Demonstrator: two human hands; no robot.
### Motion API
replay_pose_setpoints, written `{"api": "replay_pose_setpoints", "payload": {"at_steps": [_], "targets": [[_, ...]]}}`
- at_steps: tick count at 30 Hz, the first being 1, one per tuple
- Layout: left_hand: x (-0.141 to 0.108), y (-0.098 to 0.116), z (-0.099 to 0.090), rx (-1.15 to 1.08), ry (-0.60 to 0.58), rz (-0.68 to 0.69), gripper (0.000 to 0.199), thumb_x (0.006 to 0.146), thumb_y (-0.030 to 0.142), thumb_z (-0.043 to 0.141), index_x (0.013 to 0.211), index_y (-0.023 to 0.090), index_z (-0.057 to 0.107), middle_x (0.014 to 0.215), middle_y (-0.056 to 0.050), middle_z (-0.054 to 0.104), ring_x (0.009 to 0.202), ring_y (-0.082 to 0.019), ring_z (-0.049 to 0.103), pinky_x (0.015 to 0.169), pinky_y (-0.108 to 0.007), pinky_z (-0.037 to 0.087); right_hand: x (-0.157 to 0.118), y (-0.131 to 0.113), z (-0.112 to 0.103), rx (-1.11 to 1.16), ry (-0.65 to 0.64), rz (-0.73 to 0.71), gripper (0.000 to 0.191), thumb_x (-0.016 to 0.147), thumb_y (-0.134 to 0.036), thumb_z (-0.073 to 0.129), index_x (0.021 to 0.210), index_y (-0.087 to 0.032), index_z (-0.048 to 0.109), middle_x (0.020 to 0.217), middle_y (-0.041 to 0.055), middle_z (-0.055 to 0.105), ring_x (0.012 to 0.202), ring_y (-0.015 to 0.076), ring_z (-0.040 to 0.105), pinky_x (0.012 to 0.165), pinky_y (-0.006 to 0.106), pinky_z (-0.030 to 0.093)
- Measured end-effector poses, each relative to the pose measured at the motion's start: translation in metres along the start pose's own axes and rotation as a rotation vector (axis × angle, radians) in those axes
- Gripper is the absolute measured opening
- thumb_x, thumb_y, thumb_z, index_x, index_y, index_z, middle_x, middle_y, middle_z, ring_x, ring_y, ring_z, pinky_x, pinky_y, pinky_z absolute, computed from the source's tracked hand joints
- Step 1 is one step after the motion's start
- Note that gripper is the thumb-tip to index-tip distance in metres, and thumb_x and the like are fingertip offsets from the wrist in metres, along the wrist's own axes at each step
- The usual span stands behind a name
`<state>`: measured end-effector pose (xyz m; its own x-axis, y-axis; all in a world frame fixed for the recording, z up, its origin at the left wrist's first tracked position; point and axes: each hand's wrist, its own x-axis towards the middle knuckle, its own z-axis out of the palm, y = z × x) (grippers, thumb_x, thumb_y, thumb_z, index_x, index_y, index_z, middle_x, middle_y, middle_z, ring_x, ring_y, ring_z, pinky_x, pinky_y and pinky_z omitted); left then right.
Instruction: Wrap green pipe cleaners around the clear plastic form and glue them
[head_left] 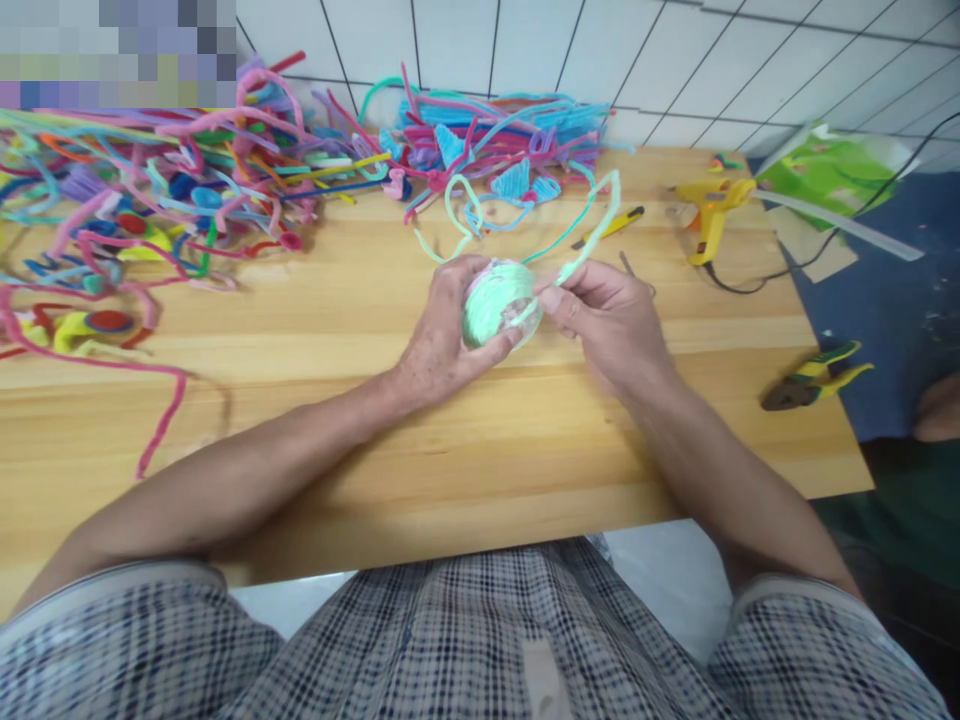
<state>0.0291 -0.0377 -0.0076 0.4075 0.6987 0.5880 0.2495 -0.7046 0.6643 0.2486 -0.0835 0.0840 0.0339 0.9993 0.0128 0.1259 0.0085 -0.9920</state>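
Observation:
My left hand [442, 335] is wrapped round a rounded clear form [498, 305] wound with pale green pipe cleaner, with a pinkish patch at its top left. Its right end shows a bare, see-through part. Between the thumb and fingers of my right hand [611, 315] is a light green pipe cleaner [600, 225], pinched close to the form's right side. From there the strand rises and bends over at the top. Just beyond the form, a pale green loop [452, 205] and a teal strand [562, 235] lie on the table.
A big heap of coloured pipe cleaners [225, 170] spreads over the back left, beside a blue and pink bundle [510, 130]. At the right are a yellow glue gun [712, 210] with its cord, pliers [810, 380], and a yellow cutter [619, 225]. The wooden table [480, 460] ends near my body.

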Motion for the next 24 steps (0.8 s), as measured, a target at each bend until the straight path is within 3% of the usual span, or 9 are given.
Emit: {"api": "replay_pose_setpoints", "payload": {"at_steps": [3, 13, 24], "targets": [[0.0, 0.0, 0.0, 0.007, 0.004, 0.012, 0.081, 0.11, 0.076, 0.067, 0.167, 0.028, 0.036, 0.162, -0.018, 0.058, 0.157, -0.038, 0.06, 0.136, -0.06, 0.053, 0.002, 0.0, 0.007, -0.027, 0.016, -0.03, 0.054, 0.083, -0.078, 0.096, 0.084, -0.028, 0.073, 0.091, 0.0011, 0.075, 0.09, 0.0204, 0.069, 0.08, 0.036, 0.061], [-0.001, 0.002, 0.0, 0.016, -0.009, -0.002, 0.082, 0.11, 0.078, 0.065, 0.167, 0.027, 0.036, 0.164, -0.018, 0.058, 0.158, -0.039, 0.06, 0.138, -0.061, 0.05, 0.002, 0.008, 0.012, -0.046, 0.068, -0.075, 0.046, 0.09, -0.07, 0.092, 0.091, -0.028, 0.074, 0.094, 0.0007, 0.074, 0.093, 0.0205, 0.07, 0.081, 0.034, 0.06], [0.0, 0.003, 0.0, -0.018, 0.002, -0.002, 0.081, 0.109, 0.077, 0.068, 0.166, 0.028, 0.039, 0.163, -0.018, 0.06, 0.158, -0.039, 0.06, 0.137, -0.062, 0.052, -0.003, 0.006, 0.016, -0.044, 0.059, -0.084, 0.047, 0.087, -0.072, 0.095, 0.096, -0.03, 0.074, 0.087, -0.0012, 0.069, 0.081, 0.018, 0.065, 0.076, 0.034, 0.059]]}}
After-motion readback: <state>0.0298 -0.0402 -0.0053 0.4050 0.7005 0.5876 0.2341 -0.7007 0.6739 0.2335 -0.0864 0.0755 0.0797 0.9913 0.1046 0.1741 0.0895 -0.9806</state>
